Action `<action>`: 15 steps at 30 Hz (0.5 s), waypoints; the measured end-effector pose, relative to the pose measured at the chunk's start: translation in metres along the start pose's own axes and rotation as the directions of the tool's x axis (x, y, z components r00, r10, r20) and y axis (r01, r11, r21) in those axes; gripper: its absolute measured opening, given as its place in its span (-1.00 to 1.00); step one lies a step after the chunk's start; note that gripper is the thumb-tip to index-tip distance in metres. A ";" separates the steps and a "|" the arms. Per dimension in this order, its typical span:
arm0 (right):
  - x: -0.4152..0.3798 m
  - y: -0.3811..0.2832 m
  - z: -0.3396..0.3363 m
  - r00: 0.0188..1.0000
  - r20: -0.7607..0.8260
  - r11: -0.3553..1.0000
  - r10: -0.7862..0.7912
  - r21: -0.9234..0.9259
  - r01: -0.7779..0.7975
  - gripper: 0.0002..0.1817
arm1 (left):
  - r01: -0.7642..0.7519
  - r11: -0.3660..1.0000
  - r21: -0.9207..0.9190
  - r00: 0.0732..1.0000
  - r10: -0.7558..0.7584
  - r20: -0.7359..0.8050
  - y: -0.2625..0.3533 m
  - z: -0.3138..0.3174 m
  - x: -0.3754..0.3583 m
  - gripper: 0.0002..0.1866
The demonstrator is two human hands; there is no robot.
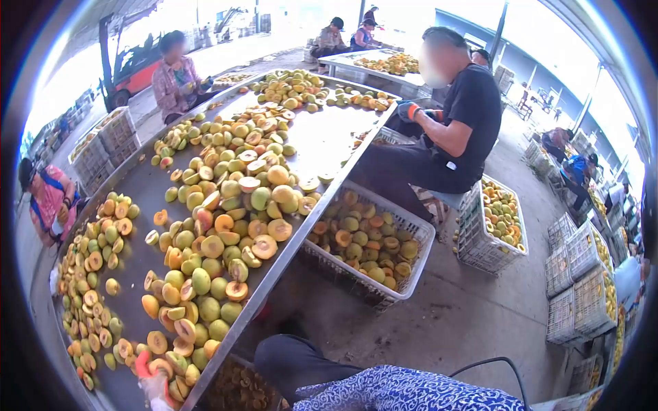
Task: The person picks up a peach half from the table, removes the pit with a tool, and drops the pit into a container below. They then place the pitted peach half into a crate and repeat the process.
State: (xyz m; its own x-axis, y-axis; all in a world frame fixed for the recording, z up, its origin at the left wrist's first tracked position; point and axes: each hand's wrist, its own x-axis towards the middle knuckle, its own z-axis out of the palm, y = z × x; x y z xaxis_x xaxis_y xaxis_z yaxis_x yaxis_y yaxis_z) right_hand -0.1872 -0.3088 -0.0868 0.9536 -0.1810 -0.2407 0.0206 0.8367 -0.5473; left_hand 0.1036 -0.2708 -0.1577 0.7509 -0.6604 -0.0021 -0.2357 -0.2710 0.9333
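Observation:
At the lower left, my left hand (155,385), in a pale glove with red-orange fingers, is partly cut off by the frame's edge. Its fingers curl around a halved fruit (161,368) at the near end of the metal sorting table (274,283). Yellow-green fruit (201,282) lies heaped beside and beyond the hand, much of it halved with orange flesh and pits or hollows showing. My right hand is not in view. Blue-and-white patterned clothing (411,390) and a dark knee (295,356) show at the bottom.
Right of the table stands a crate of fruit (363,240). A person in a dark shirt (473,103) sits beyond it, near another full crate (493,222). Two people (179,82) (51,198) sit across the table. Stacked crates (579,281) line the right side.

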 end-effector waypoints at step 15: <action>-0.032 -0.021 0.025 0.937 -0.018 0.932 -0.349 0.094 0.349 -0.81 | -0.093 0.986 -0.141 0.994 0.100 0.042 0.200 0.082 -0.198 -0.53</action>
State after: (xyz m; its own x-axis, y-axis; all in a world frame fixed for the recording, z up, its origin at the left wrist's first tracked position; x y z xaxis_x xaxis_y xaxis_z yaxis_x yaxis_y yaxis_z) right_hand -0.2105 -0.3078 -0.0475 0.8810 -0.4706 -0.0489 0.3803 0.7658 -0.5186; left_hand -0.1433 -0.2516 0.0001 0.6972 -0.7128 0.0764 -0.2151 -0.1064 0.9708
